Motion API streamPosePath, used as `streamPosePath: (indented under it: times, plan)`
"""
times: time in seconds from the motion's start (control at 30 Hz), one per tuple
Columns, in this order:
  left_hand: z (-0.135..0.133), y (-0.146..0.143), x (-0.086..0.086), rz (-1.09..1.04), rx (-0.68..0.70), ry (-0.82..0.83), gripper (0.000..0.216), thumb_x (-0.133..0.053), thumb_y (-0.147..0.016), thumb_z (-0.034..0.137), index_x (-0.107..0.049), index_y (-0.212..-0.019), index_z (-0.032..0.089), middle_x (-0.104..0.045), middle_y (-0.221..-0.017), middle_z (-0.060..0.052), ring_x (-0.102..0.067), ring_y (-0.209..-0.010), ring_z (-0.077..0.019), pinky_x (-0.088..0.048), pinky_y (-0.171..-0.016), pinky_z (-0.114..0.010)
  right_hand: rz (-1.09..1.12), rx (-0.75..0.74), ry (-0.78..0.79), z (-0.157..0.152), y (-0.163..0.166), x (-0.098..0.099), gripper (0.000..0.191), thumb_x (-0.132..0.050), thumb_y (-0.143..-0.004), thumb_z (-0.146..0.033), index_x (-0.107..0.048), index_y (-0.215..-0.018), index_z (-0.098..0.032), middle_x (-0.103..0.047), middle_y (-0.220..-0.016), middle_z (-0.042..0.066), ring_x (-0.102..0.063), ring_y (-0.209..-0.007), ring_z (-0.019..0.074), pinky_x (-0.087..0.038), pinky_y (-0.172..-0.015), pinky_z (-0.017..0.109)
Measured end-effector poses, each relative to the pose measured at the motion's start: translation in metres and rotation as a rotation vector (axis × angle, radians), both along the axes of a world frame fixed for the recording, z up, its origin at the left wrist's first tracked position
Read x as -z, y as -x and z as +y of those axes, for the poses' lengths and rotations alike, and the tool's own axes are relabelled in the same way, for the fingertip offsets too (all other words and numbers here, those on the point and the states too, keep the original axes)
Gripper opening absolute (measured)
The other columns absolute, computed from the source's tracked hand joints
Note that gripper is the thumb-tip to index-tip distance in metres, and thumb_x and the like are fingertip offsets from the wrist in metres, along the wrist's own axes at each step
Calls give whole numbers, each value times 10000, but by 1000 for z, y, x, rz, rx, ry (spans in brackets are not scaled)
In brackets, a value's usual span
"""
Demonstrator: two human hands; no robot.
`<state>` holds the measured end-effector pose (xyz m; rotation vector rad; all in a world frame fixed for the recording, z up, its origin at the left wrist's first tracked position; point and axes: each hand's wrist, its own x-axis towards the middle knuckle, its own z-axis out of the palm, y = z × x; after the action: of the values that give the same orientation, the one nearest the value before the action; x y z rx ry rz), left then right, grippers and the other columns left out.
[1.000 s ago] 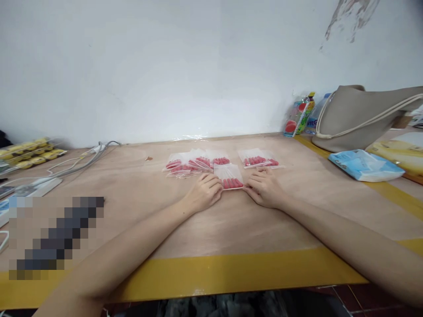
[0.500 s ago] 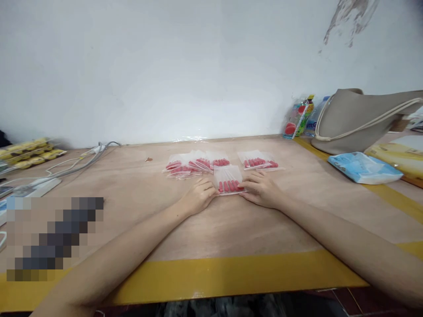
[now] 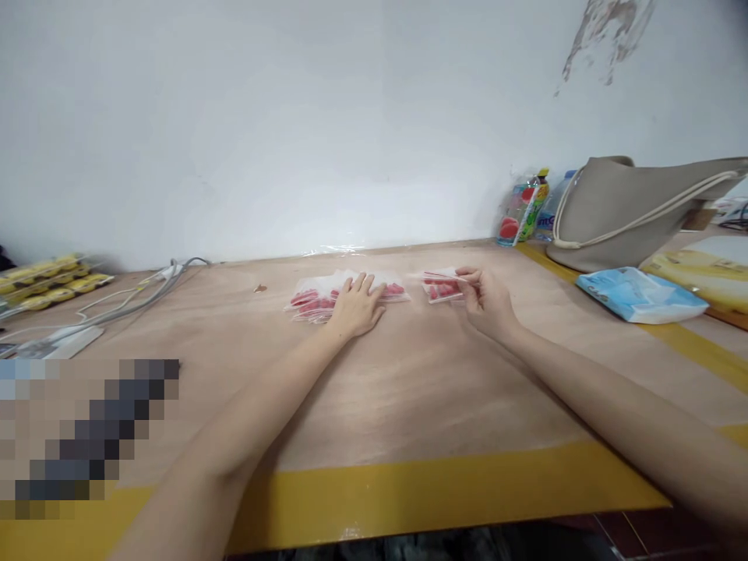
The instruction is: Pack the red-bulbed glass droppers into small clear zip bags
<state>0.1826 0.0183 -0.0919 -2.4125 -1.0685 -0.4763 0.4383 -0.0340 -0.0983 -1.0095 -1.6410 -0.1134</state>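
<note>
My left hand (image 3: 355, 306) lies spread over a pile of small clear zip bags (image 3: 312, 300) holding red capsule-shaped pieces, with its fingers resting on them. To the right, my right hand (image 3: 486, 300) pinches the edge of a small zip bag (image 3: 435, 275) between thumb and fingers. This bag is tilted, with a red line along its edge. Red pieces (image 3: 442, 291) show below that line; I cannot tell whether they are in the held bag or in one under it.
On the right stand a grey bag (image 3: 631, 206), drink bottles (image 3: 523, 210) and a blue tissue pack (image 3: 640, 294). Yellow packs (image 3: 55, 284), cables (image 3: 134, 300) and a power strip (image 3: 73, 343) lie at left. A blurred dark object (image 3: 99, 428) is near the left front. A wall closes the back.
Both hands were at a bag of red pieces in the middle. My left hand has moved forward onto the left pile; my right hand has moved forward and right, now pinching a bag.
</note>
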Motion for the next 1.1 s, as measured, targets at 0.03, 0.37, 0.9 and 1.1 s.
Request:
streamPosePath:
  times: [0.03,0.37,0.9,1.1]
  plan:
    - [5,-1,1,12,0,13,417,-518,-836,374,-499,-1223,217,-489,-1265,-132,-388,-1202,-329,-305,-958,-496,-49,8,-26,7,-5,0,55,-428,-867,-257,-449,-835,-218,-590,-986,119,-588,-924,223,-477,-754,392]
    - [21,48,11,-73,-71,30,284,-476,-855,307,-589,-1111,257,-618,-1109,-101,-517,-1039,-316,-337,-857,-563,-481,17,149,59,-37,22,87,-434,-778,-152,-495,-827,-189,-607,-998,130,-581,-871,231,-440,-749,378]
    - [-18,26,17,-254,217,127,238,-425,-914,219,-650,-976,169,-683,-1003,-67,-653,-870,-185,-525,-742,-303,-837,39,-137,18,44,11,167,-491,-836,-255,-632,-901,-195,-651,-856,61,-526,-841,200,-267,-831,389]
    - [-29,30,16,-326,347,180,227,-544,-861,282,-616,-1040,163,-680,-1019,-63,-644,-930,-168,-525,-820,-287,-944,-47,-254,20,48,9,234,-413,-876,-172,-638,-819,-197,-640,-672,27,-507,-681,151,-302,-814,354]
